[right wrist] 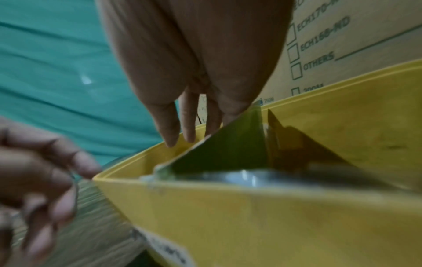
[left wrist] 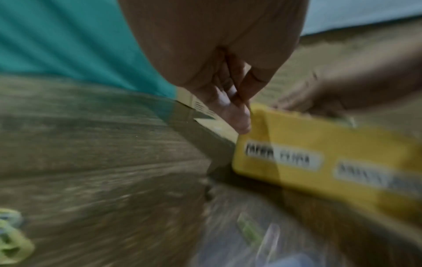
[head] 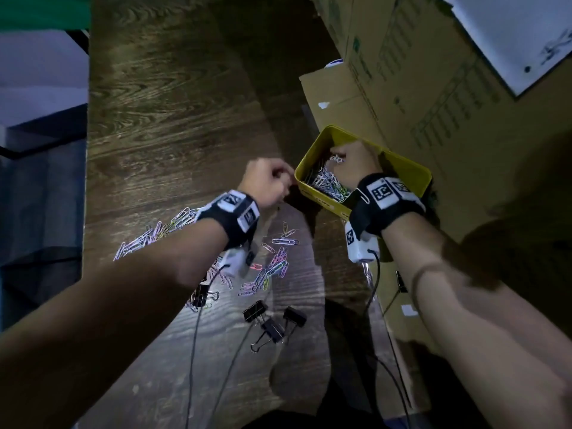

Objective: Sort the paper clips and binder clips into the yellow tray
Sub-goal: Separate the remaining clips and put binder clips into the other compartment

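- The right hand (head: pixel 353 164) is inside the yellow tray (head: pixel 411 174), above the heap of paper clips (head: pixel 328 184) already there. Its fingers look pinched on a few silver clips; the wrist view is too blurred to confirm this.
- The left hand (head: pixel 267 181) is just beside the near-left corner of the tray, with fingers curled. It seems to hold a thin clip, but I cannot tell for sure.
- To do this step well, I think the right hand should release low over the heap, so the clips do not bounce out.
- The left hand could steady the tray wall, because the tray appears light and tilted.
- Many coloured clips (head: pixel 272 267) are on the counter (head: pixel 173 119), and the black binder clips (head: pixel 272 323) lie nearer to the person.
- The binder clips probably belong in a separate part of the tray.
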Demonstrator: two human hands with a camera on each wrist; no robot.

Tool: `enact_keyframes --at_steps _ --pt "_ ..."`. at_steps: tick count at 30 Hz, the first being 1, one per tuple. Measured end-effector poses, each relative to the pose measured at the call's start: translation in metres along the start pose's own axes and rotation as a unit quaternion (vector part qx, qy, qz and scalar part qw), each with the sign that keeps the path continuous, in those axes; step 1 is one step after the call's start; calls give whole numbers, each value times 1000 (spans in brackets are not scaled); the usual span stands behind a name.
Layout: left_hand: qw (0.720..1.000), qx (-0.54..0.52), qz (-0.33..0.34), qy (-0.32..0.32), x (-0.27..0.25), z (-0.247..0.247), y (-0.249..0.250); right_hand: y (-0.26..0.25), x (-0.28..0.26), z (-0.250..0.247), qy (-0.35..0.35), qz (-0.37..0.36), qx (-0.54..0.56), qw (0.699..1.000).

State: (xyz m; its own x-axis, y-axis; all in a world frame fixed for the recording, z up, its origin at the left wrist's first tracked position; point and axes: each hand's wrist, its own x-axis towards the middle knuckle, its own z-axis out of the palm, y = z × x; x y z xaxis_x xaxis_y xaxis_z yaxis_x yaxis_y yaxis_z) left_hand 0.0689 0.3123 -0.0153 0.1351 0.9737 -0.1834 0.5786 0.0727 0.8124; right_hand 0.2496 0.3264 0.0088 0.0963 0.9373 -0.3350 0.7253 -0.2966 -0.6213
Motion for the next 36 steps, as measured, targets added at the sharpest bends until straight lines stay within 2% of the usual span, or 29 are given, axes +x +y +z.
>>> enact_keyframes --at_steps 1,3,7,8,9,11,12,15,16,17,19,21,23,26,28,32,36 --pt "995 87 42 -29 -9 0 -8 0 -3 2 -15 -12 -8 1000" --pt "975 183 70 -100 -25 4 -23 0 -12 7 -15 -51 -8 999" --pt "955 260 51 -132 -45 18 -49 -4 -40 25 91 -185 38 978" --pt "937 301 58 -166 -50 22 -56 -5 -48 32 111 -220 50 968" --pt "908 354 72 -214 -55 27 -60 -5 -57 39 123 -252 57 958" --pt "844 436 104 -294 -65 34 -65 0 -76 56 113 -291 62 948" --pt "831 445 112 -314 -69 34 -68 5 -86 64 96 -294 60 949" --pt "851 414 101 -307 -85 25 -83 28 -109 91 30 -270 45 961" --pt "853 405 110 -310 -93 21 -89 36 -113 98 -2 -251 36 967" --pt "844 413 126 -318 -101 17 -92 43 -118 105 -41 -226 21 973" --pt "825 426 157 -337 -116 7 -100 52 -125 116 -125 -179 -38 975" --pt "844 401 181 -305 -125 -6 -102 54 -130 125 -168 -166 -133 963" --pt "860 390 198 -261 -132 -14 -103 50 -133 131 -158 -178 -210 948" --pt "823 479 126 -277 -135 -17 -99 37 -134 137 -136 -174 -280 934" --pt "817 500 84 -276 -137 -11 -95 27 -135 137 -139 -165 -308 927" --pt "862 437 42 -253 -137 5 -85 8 -143 135 -190 -135 -306 923" --pt "874 424 22 -237 -133 12 -71 1 -152 142 -190 -123 -296 928"
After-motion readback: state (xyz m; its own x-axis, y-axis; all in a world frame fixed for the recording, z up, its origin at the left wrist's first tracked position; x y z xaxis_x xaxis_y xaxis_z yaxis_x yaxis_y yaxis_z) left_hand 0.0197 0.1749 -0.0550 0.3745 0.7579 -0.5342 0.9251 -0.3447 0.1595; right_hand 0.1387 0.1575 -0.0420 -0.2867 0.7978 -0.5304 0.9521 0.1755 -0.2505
